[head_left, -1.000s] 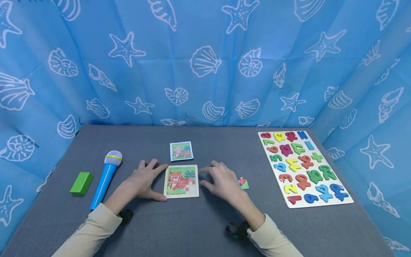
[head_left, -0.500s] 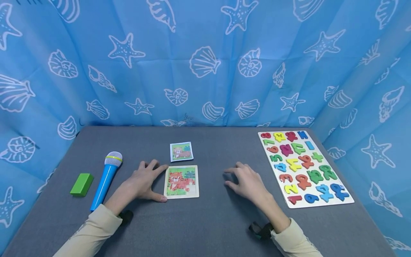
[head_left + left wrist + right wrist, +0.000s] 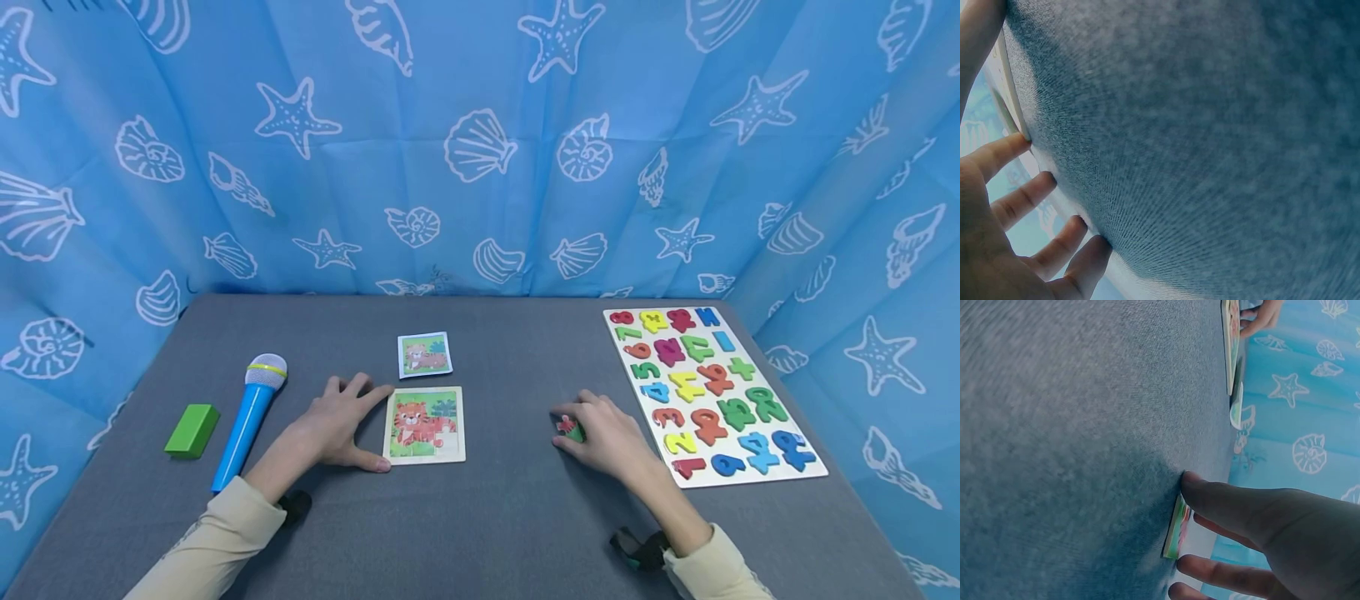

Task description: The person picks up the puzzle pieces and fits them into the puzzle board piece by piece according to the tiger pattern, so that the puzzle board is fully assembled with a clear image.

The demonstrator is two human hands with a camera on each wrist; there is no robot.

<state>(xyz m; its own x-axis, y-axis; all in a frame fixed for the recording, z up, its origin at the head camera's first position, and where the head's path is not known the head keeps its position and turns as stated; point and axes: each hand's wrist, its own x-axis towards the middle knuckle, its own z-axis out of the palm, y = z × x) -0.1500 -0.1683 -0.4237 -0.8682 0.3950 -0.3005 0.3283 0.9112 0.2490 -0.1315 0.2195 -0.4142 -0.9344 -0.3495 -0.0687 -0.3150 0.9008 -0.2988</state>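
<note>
My left hand [image 3: 337, 427] spreads its fingers at the left side of a square wooden tiger jigsaw puzzle [image 3: 412, 410]. The index fingertip is by its upper left corner and the thumb by its lower left corner. A bare pale gap shows at the puzzle's lower right. On the right, my right hand [image 3: 606, 433] curls thumb and fingers round a small red and green puzzle piece [image 3: 570, 428]. In the right wrist view the piece [image 3: 1177, 530] lies flat on the cloth, between the thumb and the other fingers.
A small tiger picture card [image 3: 424, 355] lies just behind the puzzle. At the left are a blue toy microphone [image 3: 247, 425] and a green block [image 3: 192, 431]. A board of coloured numbers and shapes [image 3: 660, 462] lies right of my right hand. A blue patterned curtain [image 3: 480, 192] hangs behind the grey table.
My right hand has moved right, away from the puzzle, and its thumb and fingers now surround the loose piece. The left hand has stayed at the puzzle's left side.
</note>
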